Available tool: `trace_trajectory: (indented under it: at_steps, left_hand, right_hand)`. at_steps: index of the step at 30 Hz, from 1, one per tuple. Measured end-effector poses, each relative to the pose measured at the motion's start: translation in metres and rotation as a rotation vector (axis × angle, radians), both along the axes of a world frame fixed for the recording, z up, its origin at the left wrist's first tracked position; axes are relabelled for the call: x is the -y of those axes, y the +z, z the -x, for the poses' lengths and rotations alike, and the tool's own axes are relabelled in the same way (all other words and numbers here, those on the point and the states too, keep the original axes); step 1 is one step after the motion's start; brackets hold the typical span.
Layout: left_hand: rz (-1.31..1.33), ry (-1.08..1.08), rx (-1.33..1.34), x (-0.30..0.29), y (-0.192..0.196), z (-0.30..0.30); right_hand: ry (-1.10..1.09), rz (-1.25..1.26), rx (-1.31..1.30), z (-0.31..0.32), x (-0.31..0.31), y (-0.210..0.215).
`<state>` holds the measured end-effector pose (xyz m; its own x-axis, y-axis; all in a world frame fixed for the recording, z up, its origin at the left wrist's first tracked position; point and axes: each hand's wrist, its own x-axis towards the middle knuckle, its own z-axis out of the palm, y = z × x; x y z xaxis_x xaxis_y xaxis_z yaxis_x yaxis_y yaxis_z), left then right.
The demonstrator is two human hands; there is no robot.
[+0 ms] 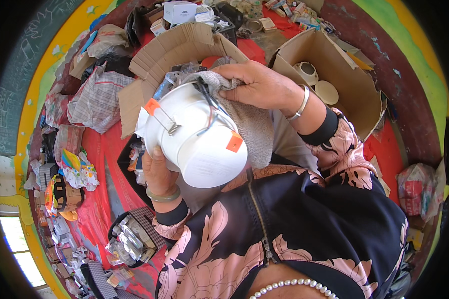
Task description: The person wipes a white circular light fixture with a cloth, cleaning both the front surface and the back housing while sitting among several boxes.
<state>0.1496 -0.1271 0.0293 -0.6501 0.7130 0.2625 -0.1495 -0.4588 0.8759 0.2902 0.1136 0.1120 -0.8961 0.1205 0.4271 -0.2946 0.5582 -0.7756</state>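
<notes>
A white round downlight housing (199, 134) sits right in the middle of the view, held up over the person's lap, flat back facing the camera, with orange tabs on its side, a wire spring clip and thin coloured wires trailing from the top. The left hand (157, 172) grips it from below, fingers wrapped on its rim. The right hand (257, 84) presses a grey cloth (244, 119) against its upper edge, fingers closed on the fabric. Beyond, an open cardboard box (329, 74) holds more white fittings, another torn cardboard box (174, 50) lies behind, all on a red cloth-covered floor (97, 199) crowded with small cartons and packets, beneath a painted green-and-yellow wall (414, 50).
</notes>
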Motion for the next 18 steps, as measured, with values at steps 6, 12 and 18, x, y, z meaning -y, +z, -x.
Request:
trace_trajectory:
  at_steps: [6,12,18]
  left_hand:
    - [0.159,0.021,-0.153,-0.004,0.010,-0.001]
    - [0.057,-0.024,0.101,-0.017,0.009,0.001]
    - [0.062,0.126,0.260,-0.025,-0.013,0.005]
  right_hand:
    - [0.247,0.395,0.136,-0.001,-0.005,-0.016]
    - [0.231,0.846,0.284,-0.013,0.013,-0.030]
    - [0.041,1.010,0.181,-0.019,0.024,-0.060]
